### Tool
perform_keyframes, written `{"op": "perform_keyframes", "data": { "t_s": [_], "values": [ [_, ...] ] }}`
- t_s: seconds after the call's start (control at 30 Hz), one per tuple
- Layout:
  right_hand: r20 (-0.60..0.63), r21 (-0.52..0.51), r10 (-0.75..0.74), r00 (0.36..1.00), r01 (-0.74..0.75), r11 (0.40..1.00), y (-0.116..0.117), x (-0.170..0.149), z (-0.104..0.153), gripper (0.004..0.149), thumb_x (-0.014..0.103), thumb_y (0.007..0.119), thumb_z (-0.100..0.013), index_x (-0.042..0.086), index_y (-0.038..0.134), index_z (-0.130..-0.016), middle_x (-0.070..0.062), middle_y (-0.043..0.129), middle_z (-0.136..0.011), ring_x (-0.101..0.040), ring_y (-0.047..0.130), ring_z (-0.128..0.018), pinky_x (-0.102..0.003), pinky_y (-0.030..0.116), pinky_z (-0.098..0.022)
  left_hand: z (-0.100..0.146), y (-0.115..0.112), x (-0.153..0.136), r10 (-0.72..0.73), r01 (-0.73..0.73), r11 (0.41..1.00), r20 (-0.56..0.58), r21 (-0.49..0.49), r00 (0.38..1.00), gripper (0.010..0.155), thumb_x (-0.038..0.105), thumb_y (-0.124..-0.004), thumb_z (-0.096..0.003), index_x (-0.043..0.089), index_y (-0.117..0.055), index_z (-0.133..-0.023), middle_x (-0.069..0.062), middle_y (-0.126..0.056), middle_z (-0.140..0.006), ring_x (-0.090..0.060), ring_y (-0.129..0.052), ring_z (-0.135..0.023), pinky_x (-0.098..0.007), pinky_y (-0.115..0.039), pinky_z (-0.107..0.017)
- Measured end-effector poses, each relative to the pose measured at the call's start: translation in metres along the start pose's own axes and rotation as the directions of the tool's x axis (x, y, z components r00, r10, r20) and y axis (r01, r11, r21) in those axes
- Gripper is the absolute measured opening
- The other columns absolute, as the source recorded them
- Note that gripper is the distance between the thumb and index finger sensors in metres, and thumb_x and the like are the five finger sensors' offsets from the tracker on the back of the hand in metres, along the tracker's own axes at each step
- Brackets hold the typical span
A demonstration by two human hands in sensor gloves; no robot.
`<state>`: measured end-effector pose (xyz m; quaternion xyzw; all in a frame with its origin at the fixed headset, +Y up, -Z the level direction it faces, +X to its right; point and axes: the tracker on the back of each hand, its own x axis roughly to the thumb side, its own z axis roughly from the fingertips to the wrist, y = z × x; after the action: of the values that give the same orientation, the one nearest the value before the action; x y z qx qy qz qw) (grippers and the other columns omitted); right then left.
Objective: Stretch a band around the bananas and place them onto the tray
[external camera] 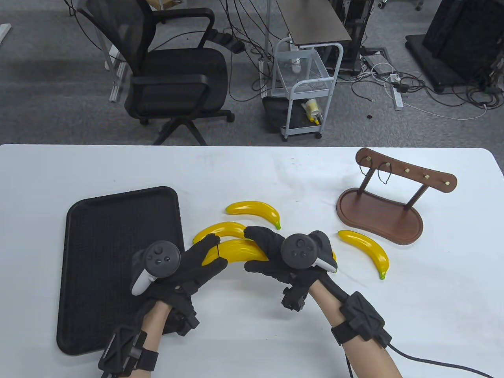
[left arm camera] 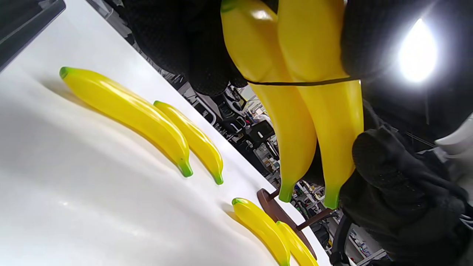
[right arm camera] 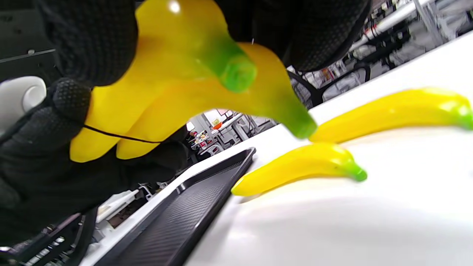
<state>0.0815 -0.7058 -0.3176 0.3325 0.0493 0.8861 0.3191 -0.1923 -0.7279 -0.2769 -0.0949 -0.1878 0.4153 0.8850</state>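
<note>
White tabletop carries a black plastic tray (external camera: 98,220) at the left. Both gloved hands grasp two glossy yellow plastic bananas (left arm camera: 303,111) above the table, a thin black elastic band (left arm camera: 299,83) crossing them: left hand (external camera: 197,264) nearer the tray, right hand (external camera: 271,256) opposite.

A white rectangular table (external camera: 252,173) carries a black textured plastic tray (external camera: 98,220) on its left and a brown wooden hook stand with an oval base (external camera: 380,220) on its right. Between them three loose glossy yellow plastic bananas lie directly on the top: one behind the middle (external camera: 254,210), one just in front of it (external camera: 216,230), one near the stand (external camera: 366,248).
</note>
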Motion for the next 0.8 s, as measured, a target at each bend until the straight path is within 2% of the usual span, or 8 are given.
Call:
{"op": "perform_keyframes", "data": {
  "t_s": [0.13,0.2,0.43,0.57,0.8],
  "values": [
    [-0.014,0.027,-0.165,0.986,0.165,0.986,0.003,-0.009,-0.002,0.088,0.056,0.076,-0.049,0.011,0.038,-0.115,-0.019,0.05,-0.116,-0.048,0.068,-0.097,-0.059,0.07,-0.063,0.002,0.001,0.005,-0.039,0.038,0.999,0.028,0.01,0.999,0.08,0.061,-0.072,-0.0576,0.016,-0.044,-0.118,-0.009,-0.061,-0.122,-0.035,-0.076,-0.106,-0.052,-0.06,-0.082],
    [-0.016,0.038,-0.191,0.981,0.192,0.981,0.005,-0.012,-0.002,0.091,0.058,0.075,-0.049,0.01,0.037,-0.115,-0.02,0.049,-0.116,-0.049,0.069,-0.097,-0.059,0.07,-0.063,0.002,0.0,0.006,-0.052,0.052,0.999,0.036,0.009,0.998,0.081,0.061,-0.072,-0.0572,0.017,-0.044,-0.118,-0.008,-0.06,-0.122,-0.033,-0.076,-0.106,-0.052,-0.06,-0.082],
    [-0.015,0.066,-0.181,0.983,0.182,0.981,0.012,-0.015,-0.003,0.094,0.062,0.074,-0.046,0.01,0.037,-0.115,-0.019,0.051,-0.116,-0.047,0.073,-0.093,-0.058,0.073,-0.061,0.001,-0.002,0.009,-0.074,0.074,0.997,0.041,0.009,0.996,0.08,0.061,-0.073,-0.0563,0.018,-0.044,-0.117,-0.006,-0.06,-0.122,-0.032,-0.075,-0.107,-0.051,-0.06,-0.083],
    [-0.004,0.033,-0.128,0.992,0.128,0.991,0.014,-0.012,-0.003,0.088,0.06,0.074,-0.047,0.01,0.044,-0.113,-0.017,0.059,-0.112,-0.044,0.078,-0.088,-0.056,0.075,-0.058,0.001,-0.004,0.008,-0.081,0.081,0.997,0.032,0.004,0.996,0.081,0.062,-0.073,-0.0559,0.019,-0.044,-0.117,-0.006,-0.06,-0.122,-0.032,-0.076,-0.107,-0.051,-0.06,-0.083],
    [0.012,0.007,-0.119,0.993,0.119,0.993,0.014,-0.011,-0.003,0.084,0.057,0.077,-0.049,0.01,0.049,-0.112,-0.018,0.063,-0.11,-0.044,0.079,-0.085,-0.057,0.074,-0.058,0.0,-0.005,0.008,-0.103,0.104,0.994,0.021,-0.019,0.994,0.08,0.062,-0.073,-0.0555,0.02,-0.045,-0.117,-0.005,-0.061,-0.122,-0.034,-0.076,-0.106,-0.052,-0.06,-0.082]
  ]
}}
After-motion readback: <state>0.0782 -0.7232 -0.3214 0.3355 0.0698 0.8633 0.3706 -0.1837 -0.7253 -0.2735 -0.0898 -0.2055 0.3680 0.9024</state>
